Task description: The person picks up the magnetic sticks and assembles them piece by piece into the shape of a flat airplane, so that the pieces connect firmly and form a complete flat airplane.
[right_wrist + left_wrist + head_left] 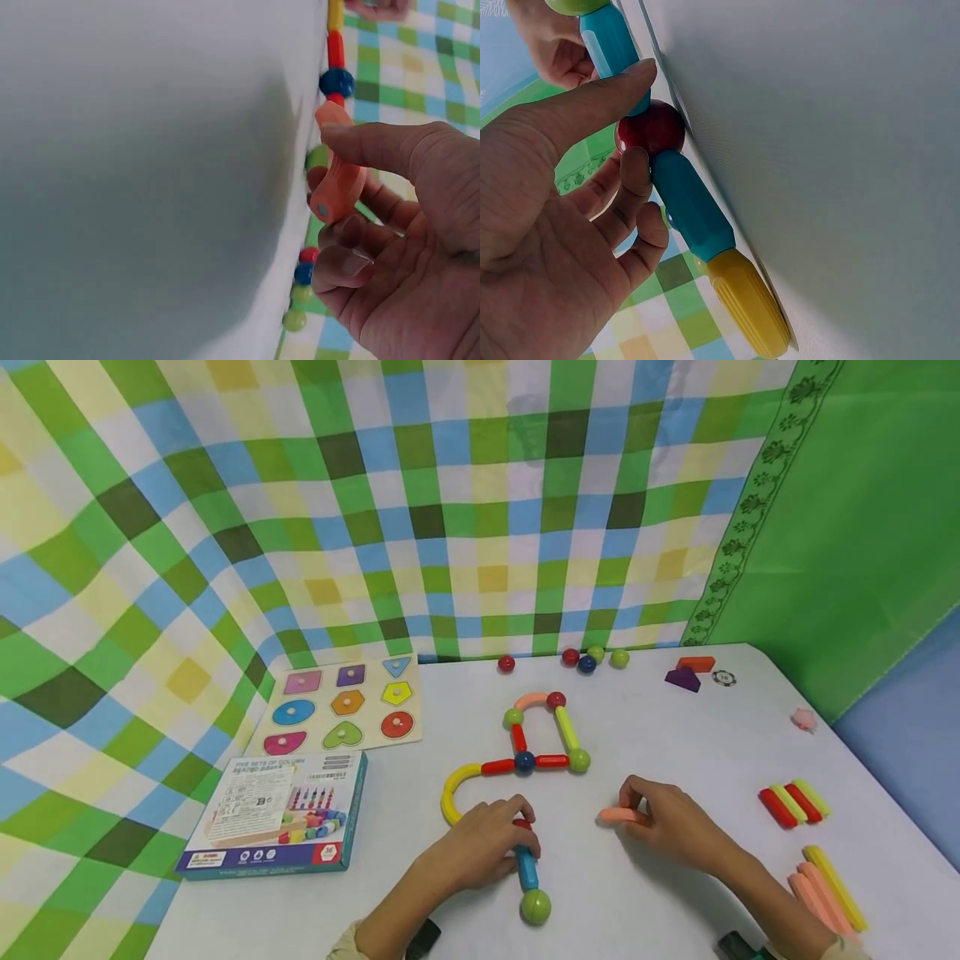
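My left hand (483, 843) pinches a red ball (651, 127) in a chain of building pieces. A blue rod (527, 868) leads from that ball to a green ball (536, 907). Another blue rod (694, 206) and a yellow curved piece (450, 795) lie on its other side. Short red rods (497, 767), a dark blue ball (525, 762) and a lime rod (567, 728) form a closed loop beyond. To the right, my right hand (675, 822) holds a peach curved piece (341, 169) between thumb and fingers; a small metal disc shows at its end.
Loose balls (587, 665) sit along the back. At the right lie red and lime rods (795, 803) and peach and yellow curved pieces (835, 887). A shape puzzle board (375, 739) and a boxed toy (273, 814) occupy the left. A checkered cloth (450, 527) hangs behind.
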The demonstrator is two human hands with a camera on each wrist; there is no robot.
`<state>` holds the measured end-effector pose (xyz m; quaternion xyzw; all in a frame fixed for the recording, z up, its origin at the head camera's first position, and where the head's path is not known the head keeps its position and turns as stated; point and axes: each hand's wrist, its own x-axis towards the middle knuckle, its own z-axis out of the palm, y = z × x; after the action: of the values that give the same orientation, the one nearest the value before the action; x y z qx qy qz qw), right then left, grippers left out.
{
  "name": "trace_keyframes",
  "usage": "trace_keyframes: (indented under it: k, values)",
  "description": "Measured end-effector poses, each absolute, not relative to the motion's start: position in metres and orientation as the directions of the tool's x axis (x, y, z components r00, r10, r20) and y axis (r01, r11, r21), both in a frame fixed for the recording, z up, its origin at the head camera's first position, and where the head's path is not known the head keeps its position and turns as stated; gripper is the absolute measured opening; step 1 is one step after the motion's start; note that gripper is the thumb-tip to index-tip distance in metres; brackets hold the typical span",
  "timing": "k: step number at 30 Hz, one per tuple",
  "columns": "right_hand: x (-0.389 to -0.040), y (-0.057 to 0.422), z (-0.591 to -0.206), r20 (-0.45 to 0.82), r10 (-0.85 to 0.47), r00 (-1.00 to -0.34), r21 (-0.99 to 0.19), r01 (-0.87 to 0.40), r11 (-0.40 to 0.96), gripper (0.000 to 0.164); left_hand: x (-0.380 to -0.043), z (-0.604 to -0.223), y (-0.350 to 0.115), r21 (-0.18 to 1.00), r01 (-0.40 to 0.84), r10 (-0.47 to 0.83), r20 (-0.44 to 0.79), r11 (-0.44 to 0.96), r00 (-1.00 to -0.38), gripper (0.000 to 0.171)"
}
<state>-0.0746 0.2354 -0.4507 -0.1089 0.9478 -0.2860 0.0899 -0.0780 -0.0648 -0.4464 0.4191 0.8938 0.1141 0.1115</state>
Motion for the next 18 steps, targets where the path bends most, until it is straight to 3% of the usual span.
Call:
trace_keyframes:
  k: [12, 18]
  values:
    - [-0.054, 0.229, -0.46, -0.116, -0.415, -0.902, -0.579, -0.278, 0.766, 0.037, -0.077, -0.446, -0.066, 0.309, 0.727, 0.78, -0.086, 0.613, -0.62, 0.024]
    - [-0.048, 0.232, -0.458, -0.099, -0.437, -0.894, -0.549, -0.318, 0.773, 0.031, -0.077, -0.446, -0.065, 0.306, 0.721, 0.773, -0.091, 0.621, -0.627, 0.024]
